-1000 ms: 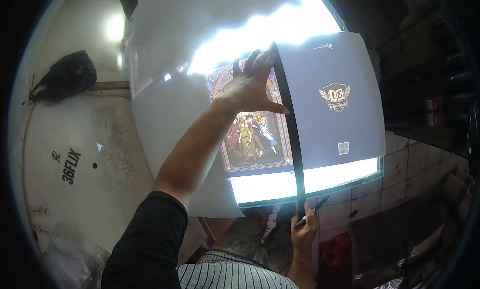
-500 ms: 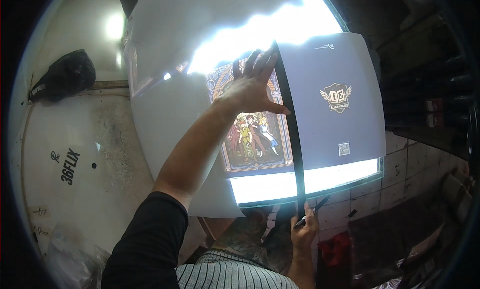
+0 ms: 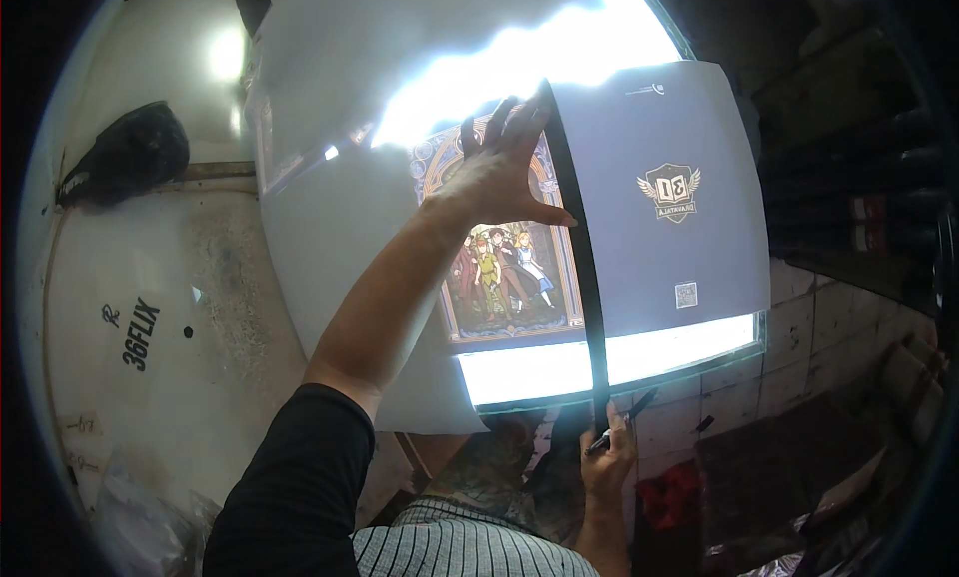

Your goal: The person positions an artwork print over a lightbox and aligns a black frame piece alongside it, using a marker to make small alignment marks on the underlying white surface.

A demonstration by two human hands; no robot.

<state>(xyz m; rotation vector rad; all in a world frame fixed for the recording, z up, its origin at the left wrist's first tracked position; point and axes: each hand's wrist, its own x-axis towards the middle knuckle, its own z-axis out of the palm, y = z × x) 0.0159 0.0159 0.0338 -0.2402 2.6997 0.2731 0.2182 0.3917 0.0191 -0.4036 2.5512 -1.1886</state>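
A large printed sheet (image 3: 659, 237) lies on a glowing white light table (image 3: 559, 372): grey-blue right panel with winged crest, colourful illustrated left panel. Perhaps a white sack (image 3: 130, 327) left.

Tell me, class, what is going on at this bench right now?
A person presses the left hand flat on a printed sheet with a colourful storybook illustration, lying on a glowing white light table. The right hand grips a black pen-like tool at the near end of a long black straightedge that crosses the sheet.

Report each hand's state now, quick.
Left hand: open, flat on the illustrated print, beside the black ruler.
Right hand: closed on a black pen-like tool.
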